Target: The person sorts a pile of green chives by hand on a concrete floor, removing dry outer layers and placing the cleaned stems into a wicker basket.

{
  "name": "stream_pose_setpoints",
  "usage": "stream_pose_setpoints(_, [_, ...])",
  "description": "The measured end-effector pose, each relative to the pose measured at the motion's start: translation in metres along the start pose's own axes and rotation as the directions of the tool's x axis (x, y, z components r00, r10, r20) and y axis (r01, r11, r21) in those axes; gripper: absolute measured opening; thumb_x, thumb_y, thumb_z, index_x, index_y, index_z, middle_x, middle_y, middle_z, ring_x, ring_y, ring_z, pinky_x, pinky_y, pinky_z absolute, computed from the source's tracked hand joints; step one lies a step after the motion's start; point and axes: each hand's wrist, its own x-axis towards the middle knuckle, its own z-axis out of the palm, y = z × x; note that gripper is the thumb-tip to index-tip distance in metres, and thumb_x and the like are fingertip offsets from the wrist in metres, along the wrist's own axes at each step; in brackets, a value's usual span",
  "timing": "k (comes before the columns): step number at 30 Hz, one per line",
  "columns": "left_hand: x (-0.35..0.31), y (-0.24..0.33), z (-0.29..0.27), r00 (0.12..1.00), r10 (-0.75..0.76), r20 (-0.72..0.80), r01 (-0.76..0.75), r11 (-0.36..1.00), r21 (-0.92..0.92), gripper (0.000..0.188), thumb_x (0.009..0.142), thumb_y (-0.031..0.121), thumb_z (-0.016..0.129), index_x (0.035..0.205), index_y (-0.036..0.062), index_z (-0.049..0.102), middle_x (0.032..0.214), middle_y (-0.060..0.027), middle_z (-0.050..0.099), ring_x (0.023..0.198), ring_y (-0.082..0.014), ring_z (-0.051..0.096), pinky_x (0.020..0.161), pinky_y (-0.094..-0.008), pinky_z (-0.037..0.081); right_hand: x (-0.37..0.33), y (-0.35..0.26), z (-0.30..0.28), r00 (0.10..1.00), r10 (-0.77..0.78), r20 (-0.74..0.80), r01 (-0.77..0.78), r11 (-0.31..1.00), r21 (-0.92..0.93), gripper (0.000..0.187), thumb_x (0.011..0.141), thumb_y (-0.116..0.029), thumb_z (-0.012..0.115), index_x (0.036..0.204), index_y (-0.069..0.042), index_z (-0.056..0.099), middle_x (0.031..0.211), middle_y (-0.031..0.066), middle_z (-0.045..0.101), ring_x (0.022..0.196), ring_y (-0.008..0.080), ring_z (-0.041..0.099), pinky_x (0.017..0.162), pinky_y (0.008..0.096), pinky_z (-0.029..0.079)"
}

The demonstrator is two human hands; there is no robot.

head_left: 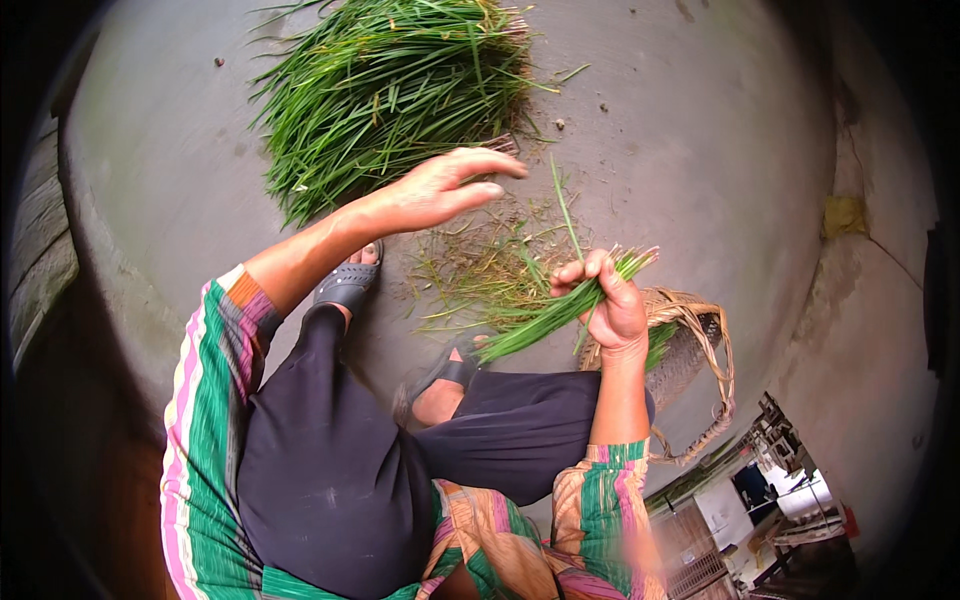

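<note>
Clutching a little green bunch (540,325) in the right hand (617,312), near right, just beside a wicker basket (688,362). Past some messy scraps (480,270), holding the left hand (440,192) loose and empty by a big leafy heap (390,95), far left.

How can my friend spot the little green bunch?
Find the big green pile on the floor, at the picture's top. Go down and right, past the yellowish scraps, to the right hand. The little bunch is there: unlike the pile and scraps, it's gripped in a hand, its pale ends pointing up and right.
</note>
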Motion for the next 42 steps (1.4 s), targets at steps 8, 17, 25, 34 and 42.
stream_pose_setpoints(8, [0.014,0.046,0.020,0.823,-0.101,0.558,0.158,0.986,-0.055,0.057,0.088,0.047,0.049,0.125,0.0028,0.045,0.107,-0.0170,0.060,0.101,-0.0280,0.057,0.083,-0.0381,0.045,0.007,0.003,0.019,0.990,0.139,0.013,-0.130,0.952,-0.276,0.023,0.093,-0.024,0.046,0.089,-0.003,0.055,0.092,0.0130,0.059,0.085,0.0227,0.058,0.071,0.0329,0.049])
stream_pose_setpoints(17, [-0.005,0.007,0.044,0.757,-0.240,0.608,0.506,0.804,-0.313,0.032,0.095,0.026,0.044,0.112,0.0010,0.056,0.081,-0.0013,0.060,0.076,-0.0096,0.054,0.072,-0.0268,0.046,0.022,0.007,0.015,0.923,-0.059,-0.381,0.107,0.989,0.104,0.024,0.096,-0.027,0.040,0.097,-0.007,0.054,0.099,0.0085,0.059,0.104,0.0244,0.055,0.095,0.0392,0.043])
stream_pose_setpoints(25, [-0.024,-0.038,0.022,0.834,-0.470,0.289,0.472,0.879,0.068,0.028,0.087,0.023,0.052,0.105,0.0018,0.060,0.092,-0.0102,0.065,0.086,-0.0205,0.061,0.079,-0.0333,0.047,0.019,-0.001,0.004,0.922,-0.129,-0.365,0.286,0.862,0.418,0.021,0.096,-0.028,0.039,0.093,-0.010,0.050,0.076,0.0002,0.049,0.073,0.0139,0.051,0.075,0.0322,0.047])
stream_pose_setpoints(34, [-0.021,-0.042,-0.003,0.905,-0.424,-0.030,0.396,0.815,0.423,0.021,0.083,0.015,0.055,0.099,0.0028,0.061,0.092,-0.0157,0.064,0.087,-0.0308,0.061,0.077,-0.0376,0.048,0.009,-0.013,0.004,0.966,-0.256,-0.024,0.225,0.797,0.561,0.015,0.096,-0.019,0.041,0.085,-0.010,0.046,0.060,-0.0040,0.034,0.048,0.0052,0.033,0.045,0.0191,0.032])
stream_pose_setpoints(42, [-0.003,-0.055,-0.011,0.973,-0.111,-0.201,0.210,0.787,0.580,0.014,0.078,0.012,0.057,0.088,0.0022,0.062,0.081,-0.0144,0.061,0.078,-0.0335,0.060,0.069,-0.0401,0.049,0.014,-0.001,0.018,0.951,0.019,-0.308,-0.054,0.993,-0.105,0.021,0.088,-0.027,0.058,0.087,-0.006,0.053,0.064,-0.0029,0.041,0.053,0.0059,0.038,0.050,0.0216,0.036])
